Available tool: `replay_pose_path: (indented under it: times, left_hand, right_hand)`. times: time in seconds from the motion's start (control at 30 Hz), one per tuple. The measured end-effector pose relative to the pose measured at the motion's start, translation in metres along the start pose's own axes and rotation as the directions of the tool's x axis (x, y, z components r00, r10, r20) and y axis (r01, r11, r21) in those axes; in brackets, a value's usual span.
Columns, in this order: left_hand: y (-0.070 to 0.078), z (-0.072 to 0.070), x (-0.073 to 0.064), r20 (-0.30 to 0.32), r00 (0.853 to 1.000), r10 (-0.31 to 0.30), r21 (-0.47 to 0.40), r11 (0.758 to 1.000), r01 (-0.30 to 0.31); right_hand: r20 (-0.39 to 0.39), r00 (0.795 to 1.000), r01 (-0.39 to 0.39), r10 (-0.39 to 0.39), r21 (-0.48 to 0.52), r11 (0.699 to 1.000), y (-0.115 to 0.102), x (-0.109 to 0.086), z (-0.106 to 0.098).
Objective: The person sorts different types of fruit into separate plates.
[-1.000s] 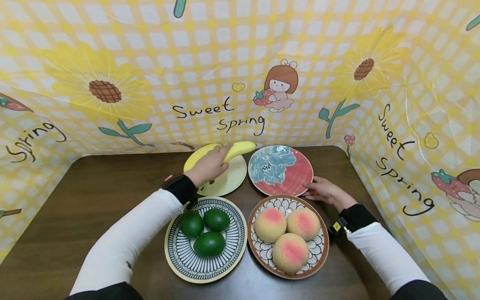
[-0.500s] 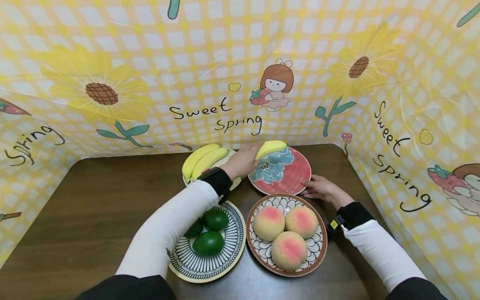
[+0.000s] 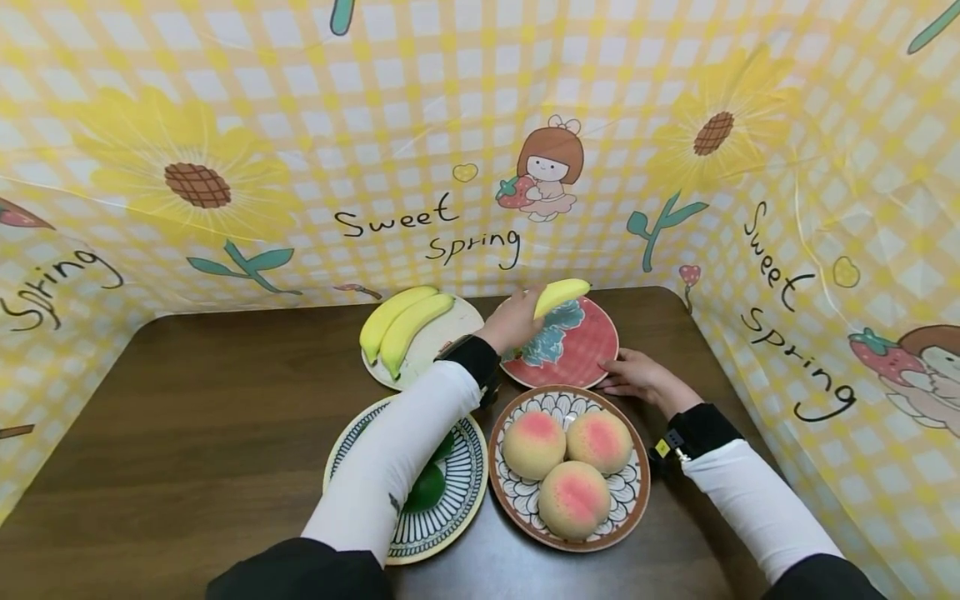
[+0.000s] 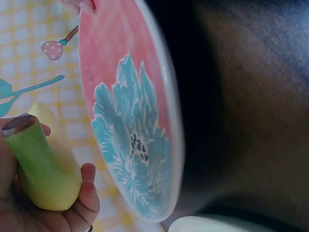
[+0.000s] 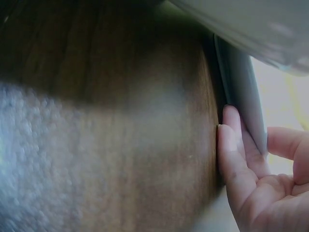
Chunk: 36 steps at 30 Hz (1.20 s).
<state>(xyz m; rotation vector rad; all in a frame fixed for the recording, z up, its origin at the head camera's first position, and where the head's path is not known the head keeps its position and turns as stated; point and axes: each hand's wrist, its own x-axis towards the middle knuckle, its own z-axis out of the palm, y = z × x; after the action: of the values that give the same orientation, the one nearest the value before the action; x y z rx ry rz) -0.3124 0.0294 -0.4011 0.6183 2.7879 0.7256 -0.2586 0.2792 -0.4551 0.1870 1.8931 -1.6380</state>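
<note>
My left hand (image 3: 517,323) grips a yellow banana (image 3: 562,293) above the red plate (image 3: 581,346) with its blue flower. In the left wrist view the fingers curl round the banana (image 4: 50,174), whose greenish stem end points up beside the plate (image 4: 116,43). My right hand (image 3: 637,379) pinches the near right rim of that red plate. The right wrist view shows the thumb on one side of the rim and the fingers (image 5: 231,154) under the plate (image 5: 244,87). Two more bananas (image 3: 408,329) lie on the pale plate (image 3: 450,337) to the left.
Three peaches (image 3: 573,500) fill a brown-rimmed plate (image 3: 637,500) in front. Beside it a black-and-white patterned plate (image 3: 472,475) bears green fruit (image 3: 427,490), partly hidden by my left sleeve. A yellow checked cloth (image 3: 405,117) walls the back and sides of the brown table (image 3: 187,433).
My left hand has carried the banana rightward from over the pale plate to over the red plate, uncovering the two bananas left there. My right hand keeps its place at the red rim.
</note>
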Motion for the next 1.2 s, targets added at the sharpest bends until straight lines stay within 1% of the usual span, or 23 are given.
replay_pose_path:
  times: [0.03, 0.07, 0.17, 0.27, 0.3, 0.4, 0.53, 0.57, 0.77, 0.93, 1.1, 1.2]
  left_hand:
    - [0.0, 0.002, 0.001, -0.001, 1.0, -0.003, 0.009, 1.0, 0.003]
    - [0.001, 0.003, 0.001, -0.001, 1.0, -0.006, 0.019, 1.0, 0.006]
    - [0.004, 0.006, 0.002, 0.007, 1.0, -0.007, 0.016, 1.0, 0.007]
    - [0.007, 0.009, 0.003, 0.022, 1.0, 0.003, -0.017, 1.0, -0.003]
    - [0.008, 0.011, 0.004, 0.029, 1.0, 0.007, -0.032, 0.999, -0.006]
    - [0.009, 0.017, 0.005, 0.041, 0.999, 0.022, -0.026, 0.999, -0.021]
    - [0.012, 0.022, 0.006, 0.05, 0.998, 0.028, 0.004, 1.0, -0.028]
    - [0.013, 0.023, 0.006, 0.056, 0.998, 0.026, 0.0, 1.0, -0.026]
    - [0.017, 0.026, 0.008, 0.121, 0.993, 0.013, -0.034, 0.999, -0.009]
    - [0.021, 0.03, 0.011, 0.194, 0.981, 0.011, -0.025, 1.0, -0.006]
    - [0.024, 0.033, 0.013, 0.22, 0.976, 0.011, -0.02, 1.0, -0.007]
    - [0.026, 0.035, 0.015, 0.229, 0.973, 0.019, -0.001, 1.0, -0.019]
  right_hand:
    - [0.006, 1.0, 0.006, -0.007, 0.003, 1.0, 0.003, 0.002, -0.002]
    - [0.037, 0.999, 0.03, -0.031, 0.031, 0.999, 0.009, 0.007, -0.008]
    - [0.053, 0.997, 0.048, -0.051, 0.042, 0.998, 0.014, 0.009, -0.013]
    - [0.033, 0.999, 0.042, -0.043, 0.027, 0.999, 0.012, 0.007, -0.009]
    - [0.003, 1.0, 0.023, -0.023, 0.001, 1.0, 0.007, 0.002, -0.003]
    - [-0.013, 1.0, 0.015, -0.015, -0.009, 1.0, 0.002, -0.001, 0.003]
    - [-0.02, 1.0, 0.012, -0.012, -0.009, 1.0, 0.001, -0.001, 0.006]
    - [-0.02, 1.0, 0.013, -0.013, -0.011, 1.0, 0.002, -0.001, 0.006]
    - [-0.034, 0.999, 0.011, -0.011, -0.021, 1.0, 0.004, 0.003, 0.005]
    - [-0.048, 0.999, 0.007, -0.008, -0.031, 0.999, 0.003, 0.006, 0.004]
    - [-0.056, 0.998, 0.004, -0.007, -0.043, 0.999, 0.002, 0.006, 0.003]
    - [-0.056, 0.998, 0.005, -0.008, -0.049, 0.999, 0.001, 0.006, 0.001]
